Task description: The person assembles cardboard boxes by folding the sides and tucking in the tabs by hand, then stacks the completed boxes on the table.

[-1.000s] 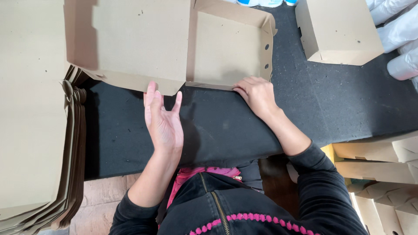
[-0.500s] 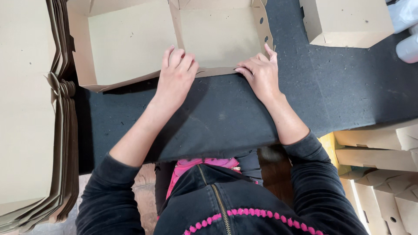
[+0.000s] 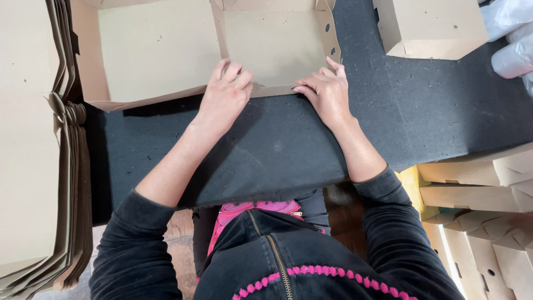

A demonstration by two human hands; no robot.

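A brown cardboard box blank, half folded, lies open on the dark felt table. Its right half has raised walls with small round holes. My left hand rests on the near flap of that right half, fingers curled over the edge. My right hand grips the same flap near the right corner, fingertips pressing the cardboard. Both forearms reach up from black sleeves.
A thick stack of flat cardboard blanks stands along the left. A folded box sits at the far right, with white plastic-wrapped items beyond it. Several finished boxes are piled at the lower right.
My left hand moved up from the felt onto the box's near flap. My right hand shifted onto the flap's right corner. The view moved closer to the box.
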